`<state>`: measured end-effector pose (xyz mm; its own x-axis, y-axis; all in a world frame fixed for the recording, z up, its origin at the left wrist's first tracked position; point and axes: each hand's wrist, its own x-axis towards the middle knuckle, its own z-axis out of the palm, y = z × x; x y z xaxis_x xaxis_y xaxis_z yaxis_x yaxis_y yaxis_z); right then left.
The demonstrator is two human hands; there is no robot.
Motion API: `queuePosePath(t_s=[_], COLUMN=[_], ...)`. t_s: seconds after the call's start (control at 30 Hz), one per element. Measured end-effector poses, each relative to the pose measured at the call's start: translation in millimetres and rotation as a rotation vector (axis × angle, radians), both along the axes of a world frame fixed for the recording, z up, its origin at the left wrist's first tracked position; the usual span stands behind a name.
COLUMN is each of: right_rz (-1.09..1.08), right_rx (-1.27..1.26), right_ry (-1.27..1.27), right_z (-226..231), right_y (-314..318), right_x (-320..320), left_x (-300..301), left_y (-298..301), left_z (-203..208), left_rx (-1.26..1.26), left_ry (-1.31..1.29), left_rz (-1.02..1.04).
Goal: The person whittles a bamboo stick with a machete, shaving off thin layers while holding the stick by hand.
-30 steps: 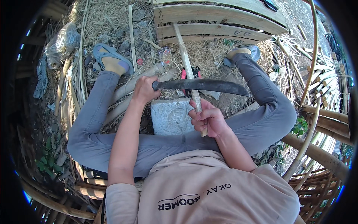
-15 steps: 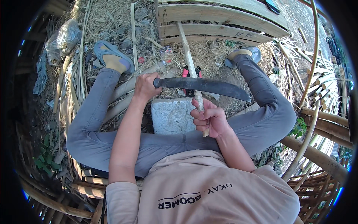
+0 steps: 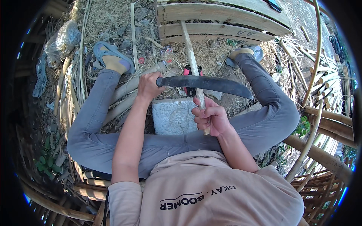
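My left hand (image 3: 148,86) is closed around the handle of a machete (image 3: 215,84), whose dark, curved blade points to the right. The blade lies across a pale strip of wood or bamboo (image 3: 191,56) and seems to touch it. Lower down, my right hand (image 3: 212,117) grips the strip near its near end, fingers wrapped round it and thumb on top. The strip's far end reaches the side of a slatted wooden crate (image 3: 222,31). Below the blade, between my legs, sits a pale stone block (image 3: 173,117).
A pink-and-black tool (image 3: 187,71) lies on the ground, partly hidden by strip and blade. Bamboo poles (image 3: 124,89) lie left of the block, near my sandal (image 3: 113,55). Cut bamboo (image 3: 327,84) is piled at right; a plastic bag (image 3: 67,39) is at far left.
The machete and both hands have shifted only slightly; the blade tip sits a little higher. The strip stands a touch more upright. Both grips stay the same.
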<state>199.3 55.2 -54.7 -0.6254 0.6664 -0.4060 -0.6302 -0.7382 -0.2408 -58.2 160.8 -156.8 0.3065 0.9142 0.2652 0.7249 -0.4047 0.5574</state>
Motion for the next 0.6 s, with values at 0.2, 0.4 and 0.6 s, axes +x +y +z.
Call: queuePosePath(t_s=[0.2, 0.4, 0.6], right_rz=[0.033, 0.061, 0.037], right_rx=[-0.019, -0.04, -0.084], right_ry=[0.096, 0.12, 0.205], right_z=[-0.2, 2.2, 1.1], right_y=[-4.5, -3.7, -1.8], right_x=[-2.4, -2.3, 1.0], left_x=[-15.9, -20.5, -0.8], left_y=[6.6, 2.1, -10.6], left_z=[-12.5, 6.6, 11.3], left_rx=[0.103, 0.135, 0.083], left_ry=[0.049, 0.031, 0.007], left_rz=[0.187, 0.049, 0.0])
